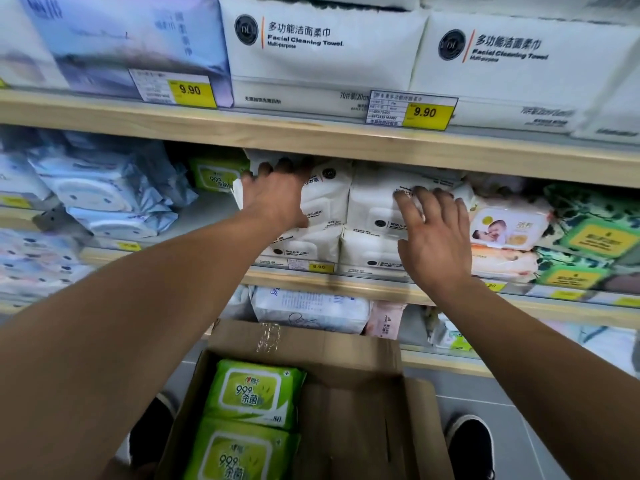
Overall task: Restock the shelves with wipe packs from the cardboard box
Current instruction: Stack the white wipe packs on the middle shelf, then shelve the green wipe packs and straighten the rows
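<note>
An open cardboard box stands on the floor below me with two green wipe packs stacked at its left side. On the middle shelf sit two stacks of white wipe packs. My left hand lies on the upper white pack of the left stack, its fingers bent over the pack's top edge. My right hand presses flat with spread fingers on the front of the right stack. Another green pack stands further back on the shelf, left of my left hand.
Large white facial towel packs fill the upper shelf with yellow 9.90 price tags. Blue wipe packs lie on the left, baby wipes and green-leaf packs on the right. More packs sit on the lower shelf. My shoes flank the box.
</note>
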`<state>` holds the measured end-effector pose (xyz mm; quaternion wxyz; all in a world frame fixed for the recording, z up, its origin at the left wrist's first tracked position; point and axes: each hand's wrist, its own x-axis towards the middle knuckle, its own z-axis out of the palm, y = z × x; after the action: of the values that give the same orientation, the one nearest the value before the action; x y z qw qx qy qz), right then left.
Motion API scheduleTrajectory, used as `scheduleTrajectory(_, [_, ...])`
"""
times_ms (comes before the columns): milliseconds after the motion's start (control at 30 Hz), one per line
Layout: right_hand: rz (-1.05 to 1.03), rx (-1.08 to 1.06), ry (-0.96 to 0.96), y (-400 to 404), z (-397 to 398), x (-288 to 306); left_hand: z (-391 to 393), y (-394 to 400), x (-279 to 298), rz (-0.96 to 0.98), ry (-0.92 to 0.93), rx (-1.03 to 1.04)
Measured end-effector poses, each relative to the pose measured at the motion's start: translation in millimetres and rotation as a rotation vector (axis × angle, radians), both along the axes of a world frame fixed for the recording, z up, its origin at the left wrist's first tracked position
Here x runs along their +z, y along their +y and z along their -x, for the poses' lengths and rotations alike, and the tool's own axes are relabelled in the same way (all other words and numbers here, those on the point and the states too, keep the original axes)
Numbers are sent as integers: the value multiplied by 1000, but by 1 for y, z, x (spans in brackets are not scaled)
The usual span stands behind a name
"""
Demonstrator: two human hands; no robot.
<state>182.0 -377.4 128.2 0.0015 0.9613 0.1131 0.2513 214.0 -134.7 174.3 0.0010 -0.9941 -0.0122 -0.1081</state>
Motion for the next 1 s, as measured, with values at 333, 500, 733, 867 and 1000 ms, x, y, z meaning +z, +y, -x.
scheduleTrajectory(333, [6,-89,136,20,8,6,-1,0,-20,-41,-168,-53])
scheduleTrajectory(500, [10,-50,181,25,19,15,6,-1,-17,-30,-126,-86])
scheduleTrajectory(733, [0,29,250,37,51,24,62,4,-19,44,-80,-176])
scheduleTrajectory(867, [-35,93,312,59,90,9,113,15,-30,90,-105,-228])
scheduleTrajectory(1000, [-53,161,392,80,130,-20,159,31,-56,134,-104,-233])
